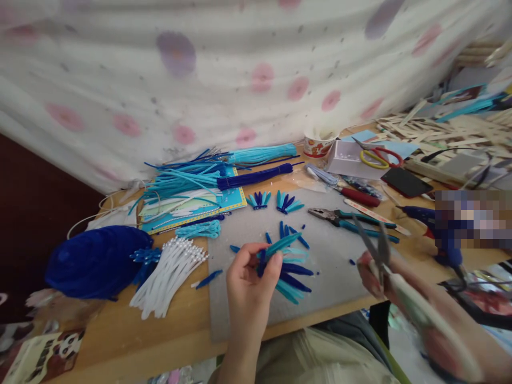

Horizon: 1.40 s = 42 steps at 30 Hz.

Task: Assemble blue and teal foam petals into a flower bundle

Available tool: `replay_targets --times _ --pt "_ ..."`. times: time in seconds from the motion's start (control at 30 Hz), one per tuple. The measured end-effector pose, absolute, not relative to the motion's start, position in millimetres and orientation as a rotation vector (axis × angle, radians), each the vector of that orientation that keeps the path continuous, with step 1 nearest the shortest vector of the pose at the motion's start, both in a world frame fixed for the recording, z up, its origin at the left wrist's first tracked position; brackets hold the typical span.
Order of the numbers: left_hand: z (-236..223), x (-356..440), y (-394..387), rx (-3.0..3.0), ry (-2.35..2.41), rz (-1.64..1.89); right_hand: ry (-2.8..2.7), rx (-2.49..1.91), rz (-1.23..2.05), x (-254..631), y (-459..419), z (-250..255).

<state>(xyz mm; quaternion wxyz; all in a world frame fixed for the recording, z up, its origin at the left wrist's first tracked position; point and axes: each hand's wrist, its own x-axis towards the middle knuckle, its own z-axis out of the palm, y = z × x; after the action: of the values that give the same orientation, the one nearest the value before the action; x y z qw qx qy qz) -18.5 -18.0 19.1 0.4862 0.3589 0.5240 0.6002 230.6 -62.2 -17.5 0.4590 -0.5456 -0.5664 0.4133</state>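
Between the thumb and fingers of my left hand [251, 282] is a chenille-stem petal [285, 242], teal and pointed, with dark blue showing beside it. Dark blue and teal petals [296, 269] fan out just behind that hand, and its grip hides part of them. My right hand [370, 276] is closed on scissors [384, 250], whose blades stand apart and point up and away; the pale handles are blurred. On the grey mat [332, 288], two small fans of blue and teal petals [260, 200] lie farther back. Loose dark blue petals [294, 234] lie nearer.
Pliers [340, 217] lie behind the scissors, with a blue glue gun [432, 224] to the right. Bundled chenille stems [256, 178] cover the back left. White stamens [170, 277] and a blue mesh roll [98, 261] lie left. A white box [354, 160] holds red-and-yellow scissors.
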Motion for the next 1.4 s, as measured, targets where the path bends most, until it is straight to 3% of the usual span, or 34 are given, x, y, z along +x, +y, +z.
replay_targets --times 0.17,0.4,1.4 --pt "32.4 -17.8 -26.4 0.931 1.299 1.425 -2.094 -1.367 0.251 197.4 -50.1 28.2" --pt "43.4 -13.0 -33.3 1.09 1.38 1.28 -2.306 -1.187 -0.018 194.7 -46.4 27.5" --pt "41.1 -5.5 -32.2 0.814 1.057 1.127 -2.355 -1.147 0.009 199.3 -45.0 37.9"
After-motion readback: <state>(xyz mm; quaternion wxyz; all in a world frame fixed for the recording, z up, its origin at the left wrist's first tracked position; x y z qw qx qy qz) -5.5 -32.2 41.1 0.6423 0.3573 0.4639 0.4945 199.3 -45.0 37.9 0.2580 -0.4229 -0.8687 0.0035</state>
